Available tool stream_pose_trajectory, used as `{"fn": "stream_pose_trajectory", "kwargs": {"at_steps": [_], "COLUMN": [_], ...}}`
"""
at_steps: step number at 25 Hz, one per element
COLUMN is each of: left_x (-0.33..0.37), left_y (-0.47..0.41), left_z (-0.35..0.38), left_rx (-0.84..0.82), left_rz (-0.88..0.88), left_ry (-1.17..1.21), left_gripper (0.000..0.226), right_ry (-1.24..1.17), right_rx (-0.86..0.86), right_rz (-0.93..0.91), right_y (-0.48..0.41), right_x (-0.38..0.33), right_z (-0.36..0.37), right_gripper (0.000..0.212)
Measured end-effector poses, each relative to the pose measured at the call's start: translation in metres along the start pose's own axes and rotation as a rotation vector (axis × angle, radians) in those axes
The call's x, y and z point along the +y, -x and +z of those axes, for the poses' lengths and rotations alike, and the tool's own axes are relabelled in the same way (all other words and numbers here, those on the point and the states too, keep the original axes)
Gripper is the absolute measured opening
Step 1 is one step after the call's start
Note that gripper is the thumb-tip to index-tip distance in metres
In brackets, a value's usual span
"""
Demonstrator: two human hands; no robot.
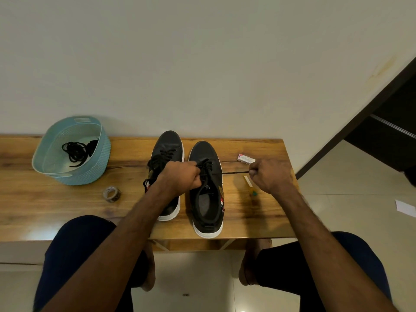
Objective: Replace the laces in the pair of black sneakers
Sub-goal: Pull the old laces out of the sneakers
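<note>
Looking down from the head camera: one view only, and the right-hand sneaker [207,192] is the landmark, standing toe-to-wall on the wooden table [67,210].
Right hand [271,175]: out to the right of that sneaker, fist clenched, pinching the end of a black lace [235,172].
Lace: drawn taut, running straight from the sneaker's eyelets to the right hand.
Left hand [180,177]: right on the sneaker, fingers curled tight round the lacing above the tongue.
Left-hand sneaker [167,145]: just beside the landmark on its left, laced, partly hidden under the left wrist.
Basket [99,163]: pale blue, well to the left of the sneaker, with a tangle of black laces [76,152] inside.
Tape roll [111,194]: on the table left of the sneaker, nearer than the basket.
Small box [245,158]: right of the sneaker's toe, beyond the taut lace.
Yellow-and-green tool [251,186]: right of the sneaker, lying under the right hand; what kind, I can't tell.
</note>
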State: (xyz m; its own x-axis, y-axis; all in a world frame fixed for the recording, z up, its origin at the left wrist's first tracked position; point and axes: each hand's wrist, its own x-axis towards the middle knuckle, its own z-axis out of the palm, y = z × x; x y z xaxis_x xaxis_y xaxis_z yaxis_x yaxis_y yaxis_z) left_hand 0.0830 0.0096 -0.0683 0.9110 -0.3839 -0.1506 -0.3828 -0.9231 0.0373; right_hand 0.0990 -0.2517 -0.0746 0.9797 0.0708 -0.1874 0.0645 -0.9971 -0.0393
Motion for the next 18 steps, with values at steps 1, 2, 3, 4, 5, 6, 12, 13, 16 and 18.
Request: {"fn": "stream_pose_trajectory", "kwargs": {"at_steps": [1, 2, 3, 4, 5, 6, 12, 13, 16, 18], "left_x": [0.0, 0.001, 0.002, 0.003, 0.004, 0.006, 0.008, 0.007, 0.01, 0.007], "left_y": [0.0, -0.001, -0.001, -0.001, -0.001, -0.002, 0.01, 0.013, 0.019, 0.02], "left_z": [0.001, 0.001, 0.0, -0.002, -0.005, -0.008, -0.016, -0.016, -0.013, -0.011], "left_rx": [-0.008, -0.017, -0.02, -0.016, -0.006, -0.002, 0.105, 0.201, 0.292, 0.258], "left_rz": [-0.004, -0.004, -0.001, -0.001, -0.005, -0.009, -0.145, -0.195, -0.314, -0.368], "left_ry": [0.002, 0.017, 0.042, 0.076, 0.11, 0.135, 0.168, 0.226, 0.37, 0.449], "left_gripper": [0.028, 0.028, 0.029, 0.028, 0.027, 0.025, 0.038, 0.043, 0.061, 0.063], "right_ry": [-0.029, -0.068, -0.111, -0.158, -0.213, -0.272, -0.183, -0.156, -0.197, -0.213], "right_rx": [-0.034, -0.064, -0.075, -0.069, -0.047, -0.022, 0.053, 0.066, 0.037, 0.012], "right_rz": [0.016, 0.037, 0.054, 0.055, 0.017, -0.051, -0.211, -0.173, -0.074, -0.055], "right_y": [0.001, 0.003, 0.005, 0.009, 0.012, 0.014, 0.017, 0.016, 0.015, 0.017], "right_x": [-0.003, -0.007, -0.012, -0.02, -0.03, -0.042, -0.08, -0.078, -0.082, -0.085], "right_z": [0.004, 0.007, 0.01, 0.01, 0.009, 0.008, 0.01, 0.009, 0.014, 0.019], "right_gripper": [0.026, 0.026, 0.032, 0.045, 0.057, 0.064, 0.033, 0.032, 0.036, 0.043]}}
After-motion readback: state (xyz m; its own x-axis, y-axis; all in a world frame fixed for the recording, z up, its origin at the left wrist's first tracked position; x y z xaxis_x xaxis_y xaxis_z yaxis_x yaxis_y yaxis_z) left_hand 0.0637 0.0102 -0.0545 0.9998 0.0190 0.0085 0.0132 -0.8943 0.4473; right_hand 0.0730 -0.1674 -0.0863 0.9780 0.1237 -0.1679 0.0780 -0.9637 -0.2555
